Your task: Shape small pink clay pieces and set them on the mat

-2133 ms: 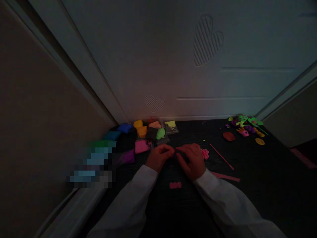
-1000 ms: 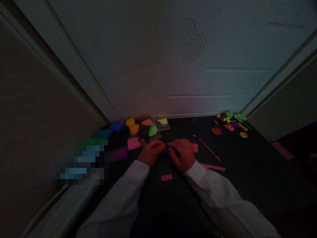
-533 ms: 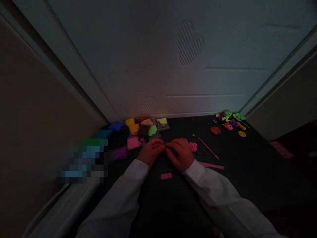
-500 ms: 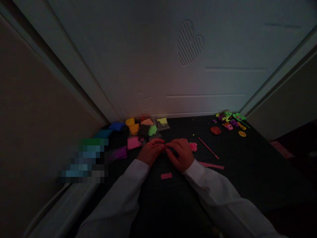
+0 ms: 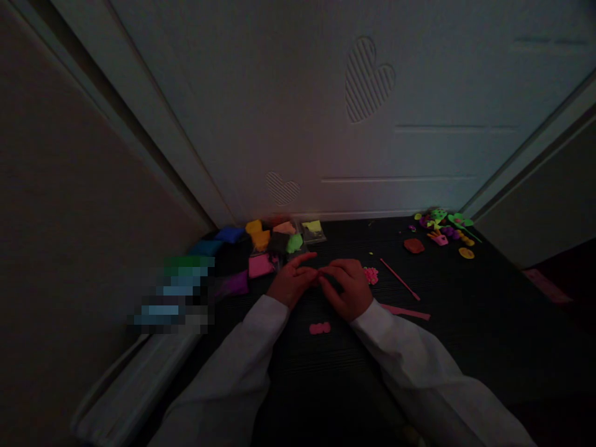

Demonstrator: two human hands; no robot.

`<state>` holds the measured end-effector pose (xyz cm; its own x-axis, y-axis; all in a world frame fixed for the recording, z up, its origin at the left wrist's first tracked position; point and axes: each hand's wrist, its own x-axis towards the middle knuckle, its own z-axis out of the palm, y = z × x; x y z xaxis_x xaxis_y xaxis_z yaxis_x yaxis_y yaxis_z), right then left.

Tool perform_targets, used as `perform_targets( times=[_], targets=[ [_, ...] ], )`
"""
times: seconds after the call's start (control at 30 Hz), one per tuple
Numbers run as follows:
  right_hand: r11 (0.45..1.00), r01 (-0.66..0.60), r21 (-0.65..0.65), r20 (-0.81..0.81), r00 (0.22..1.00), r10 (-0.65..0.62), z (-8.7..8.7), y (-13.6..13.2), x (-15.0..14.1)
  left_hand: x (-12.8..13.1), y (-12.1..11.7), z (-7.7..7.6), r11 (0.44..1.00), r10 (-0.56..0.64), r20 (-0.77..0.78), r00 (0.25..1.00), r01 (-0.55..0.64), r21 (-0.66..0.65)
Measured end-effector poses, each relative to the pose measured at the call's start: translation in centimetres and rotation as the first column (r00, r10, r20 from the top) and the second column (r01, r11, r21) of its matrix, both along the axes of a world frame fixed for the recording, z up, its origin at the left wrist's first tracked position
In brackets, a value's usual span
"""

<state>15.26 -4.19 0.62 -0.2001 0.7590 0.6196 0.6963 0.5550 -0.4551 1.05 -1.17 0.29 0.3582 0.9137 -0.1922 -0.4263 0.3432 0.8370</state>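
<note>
My left hand (image 5: 291,282) and my right hand (image 5: 347,287) meet at their fingertips above the dark table, in the middle of the head view. The left thumb presses toward the right fingertips, while the left index finger stretches out beyond. My right thumb and fingers are pinched together. Whatever lies between the fingertips is too small and dim to make out. Below the hands lies a small pink clay piece (image 5: 320,328) with a wavy outline. A pink clay flower-like cluster (image 5: 371,275) sits just right of my right hand. A flat pink strip (image 5: 407,311) runs out from beside my right sleeve.
A pink modelling stick (image 5: 399,279) lies to the right. Several bags of coloured clay, including a pink one (image 5: 261,266) and a blue one (image 5: 230,234), stand at the back left. A brown-red lump (image 5: 414,246) and finished clay figures (image 5: 440,226) are at the back right, before a white door (image 5: 279,93).
My left index finger has lifted and straightened away from the thumb. The fingertips of both hands, apart a second ago, now meet. The view has shifted slightly; the table items lie as before.
</note>
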Motion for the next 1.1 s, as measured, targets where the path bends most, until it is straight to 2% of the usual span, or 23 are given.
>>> perform_targets(
  times=[0.1,0.2,0.53,0.93,1.1],
  targets=[
    [1.000,0.017,0.005,-0.002,1.000,-0.017,-0.1,0.0,0.0,0.0,0.2,-0.2,0.997,0.076,-0.006,0.997,-0.076,-0.013],
    [1.000,0.016,0.007,0.002,1.000,-0.016,-0.1,0.0,0.0,0.0,0.3,-0.4,0.995,0.097,-0.003,0.995,-0.097,-0.017],
    [0.999,0.021,-0.028,0.010,1.000,-0.020,-0.2,0.2,0.0,0.0,0.1,-0.7,1.000,-0.006,-0.007,1.000,0.006,0.012],
    [0.999,0.010,-0.032,0.034,0.999,-0.009,-0.6,0.5,0.0,0.0,0.1,-1.1,0.996,-0.066,-0.017,0.998,0.067,0.066],
    [1.000,-0.009,-0.009,0.034,0.999,0.009,-0.7,0.7,0.2,0.0,0.1,-1.0,0.997,-0.061,0.066,0.996,0.057,0.058]
  ],
)
